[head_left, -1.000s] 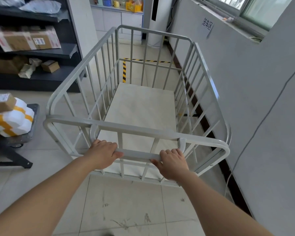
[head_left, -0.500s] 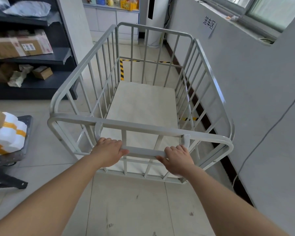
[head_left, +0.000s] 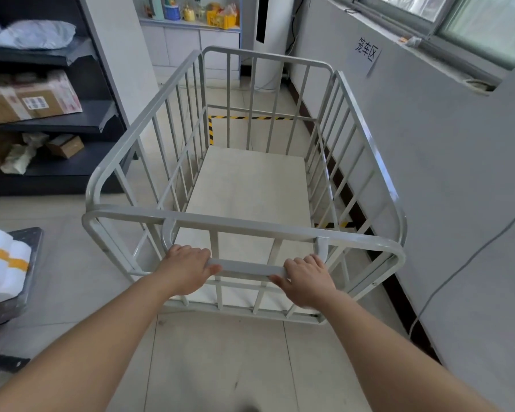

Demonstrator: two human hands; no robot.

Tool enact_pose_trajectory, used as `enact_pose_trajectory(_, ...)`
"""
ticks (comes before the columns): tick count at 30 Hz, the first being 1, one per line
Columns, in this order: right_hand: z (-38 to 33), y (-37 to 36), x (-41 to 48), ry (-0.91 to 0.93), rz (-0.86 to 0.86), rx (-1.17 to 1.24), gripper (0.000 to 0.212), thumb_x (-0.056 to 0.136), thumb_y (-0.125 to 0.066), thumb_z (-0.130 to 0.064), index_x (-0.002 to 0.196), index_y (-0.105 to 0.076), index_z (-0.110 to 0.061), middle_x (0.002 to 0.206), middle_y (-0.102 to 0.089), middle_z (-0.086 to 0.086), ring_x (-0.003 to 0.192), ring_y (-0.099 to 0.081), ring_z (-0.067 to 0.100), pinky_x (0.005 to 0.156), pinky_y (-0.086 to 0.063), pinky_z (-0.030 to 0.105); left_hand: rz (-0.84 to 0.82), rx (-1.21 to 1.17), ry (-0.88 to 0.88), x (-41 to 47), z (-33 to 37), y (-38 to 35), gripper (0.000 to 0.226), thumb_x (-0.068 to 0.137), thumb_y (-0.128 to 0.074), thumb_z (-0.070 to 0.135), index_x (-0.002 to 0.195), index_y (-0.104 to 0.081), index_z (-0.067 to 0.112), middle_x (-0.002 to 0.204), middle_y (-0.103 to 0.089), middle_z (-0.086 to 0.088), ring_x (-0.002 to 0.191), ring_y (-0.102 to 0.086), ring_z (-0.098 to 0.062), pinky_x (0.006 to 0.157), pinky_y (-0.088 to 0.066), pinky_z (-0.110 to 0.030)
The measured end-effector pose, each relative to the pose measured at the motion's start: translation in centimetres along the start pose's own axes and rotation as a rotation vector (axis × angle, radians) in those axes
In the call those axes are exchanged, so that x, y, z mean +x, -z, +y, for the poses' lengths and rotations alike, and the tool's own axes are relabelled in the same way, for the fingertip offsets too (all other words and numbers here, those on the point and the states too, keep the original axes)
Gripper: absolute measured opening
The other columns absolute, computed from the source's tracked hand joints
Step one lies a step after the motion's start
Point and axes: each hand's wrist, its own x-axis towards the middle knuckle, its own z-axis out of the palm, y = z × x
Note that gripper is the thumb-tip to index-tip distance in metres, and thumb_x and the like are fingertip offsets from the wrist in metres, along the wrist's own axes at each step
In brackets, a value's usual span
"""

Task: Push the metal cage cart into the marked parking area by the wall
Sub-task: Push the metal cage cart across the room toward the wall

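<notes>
A grey metal cage cart (head_left: pixel 250 224) with barred sides and a pale, empty floor panel stands in front of me, close to the grey wall (head_left: pixel 446 179) on its right. My left hand (head_left: pixel 188 269) and my right hand (head_left: pixel 305 281) both grip the flat handle bar (head_left: pixel 246 266) on the cart's near end. Yellow-and-black floor tape (head_left: pixel 244 117) marks a corner beyond the cart's far end, seen through the bars. Another short piece of tape (head_left: pixel 335 225) shows by the wall under the cart's right side. A paper sign (head_left: pixel 367 53) hangs on the wall above.
Dark shelving (head_left: pixel 54 120) with cardboard boxes stands to the left. A low trolley (head_left: pixel 27 263) with white wrapped parcels is at the near left. A white floor-standing unit (head_left: pixel 272 40) and a cabinet stand at the far end. A cable (head_left: pixel 458 272) runs down the wall.
The cart has rolled forward along the wall toward the taped corner. The shelving and the trolley have slid back to my left. Both hands keep the same grip.
</notes>
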Motion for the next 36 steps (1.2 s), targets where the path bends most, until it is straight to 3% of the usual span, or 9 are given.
enact_pose_trajectory(16, 7.6, 4.5, 11.5, 0.032, -0.005, -0.006, 0.105, 0.061, 0.012, -0.078, 0.114, -0.052, -0.013, 0.118, -0.057, 0.009, 0.118, -0.044, 0.031, 0.113, -0.018, 0.044, 0.025, 0.001, 0.037, 12.9, 1.6, 4.8, 0.035, 0.098, -0.024, 0.051, 0.092, -0.044, 0.024, 0.089, -0.048, 0.005, 0.094, -0.045, -0.02, 0.098, -0.029, -0.038)
enact_pose_trajectory(21, 9.4, 5.7, 14.6, 0.036, -0.011, -0.008, 0.108, 0.057, 0.014, -0.076, 0.114, -0.051, -0.013, 0.118, -0.057, 0.009, 0.119, -0.044, 0.031, 0.114, -0.019, 0.044, 0.017, -0.009, 0.038, 16.5, 1.7, 6.0, 0.034, 0.099, -0.024, 0.051, 0.091, -0.044, 0.024, 0.091, -0.05, 0.005, 0.093, -0.043, -0.019, 0.097, -0.028, -0.038)
enact_pose_trajectory(32, 13.9, 8.5, 23.2, 0.035, -0.048, -0.033, 0.079, 0.082, -0.008, -0.073, 0.111, -0.051, -0.014, 0.114, -0.058, 0.007, 0.115, -0.047, 0.029, 0.11, -0.024, 0.043, 0.015, 0.019, 0.044, 25.3, 1.9, 9.7, 0.038, 0.098, -0.022, 0.054, 0.093, -0.044, 0.023, 0.105, -0.06, 0.001, 0.103, -0.05, -0.023, 0.097, -0.029, -0.038)
enact_pose_trajectory(36, 15.1, 9.9, 26.3, 0.034, -0.047, -0.028, 0.083, 0.079, -0.004, -0.075, 0.11, -0.052, -0.015, 0.113, -0.058, 0.007, 0.113, -0.047, 0.028, 0.11, -0.024, 0.042, 0.01, 0.004, 0.053, 28.6, 2.0, 11.2, 0.044, 0.098, -0.024, 0.054, 0.105, -0.052, 0.02, 0.109, -0.06, 0.0, 0.107, -0.049, -0.023, 0.099, -0.028, -0.038)
